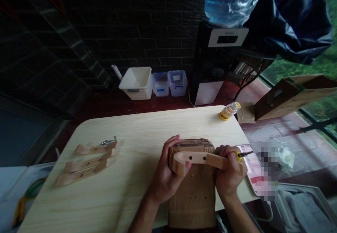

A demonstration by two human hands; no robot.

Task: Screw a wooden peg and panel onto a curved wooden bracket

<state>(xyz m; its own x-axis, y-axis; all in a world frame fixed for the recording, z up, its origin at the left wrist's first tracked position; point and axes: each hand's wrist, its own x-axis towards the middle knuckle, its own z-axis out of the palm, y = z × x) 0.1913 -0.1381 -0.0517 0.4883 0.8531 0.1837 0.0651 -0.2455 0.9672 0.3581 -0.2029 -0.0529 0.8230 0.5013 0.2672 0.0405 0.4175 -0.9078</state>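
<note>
A curved wooden hook (197,158) with two dark screw holes lies across the top of a thick cardboard block (192,205). My left hand (168,175) is closed around the block's left edge, its thumb pressing the hook's curled end. Several small holes mark the cardboard below. My right hand (228,171) grips the hook's straight end along with a screwdriver (239,155). Its yellow handle shows partly between the fingers, and the dark shaft points right, away from the wood. More wooden hooks (86,164) lie at the table's left with metal screws (107,142) beside them.
The pale table (137,131) carries a yellow-capped clear bottle (229,111) at its far right corner. A phone (250,169) rests by the right edge. Beyond stand plastic bins (137,82), a water dispenser (210,64) and a cardboard box (289,96).
</note>
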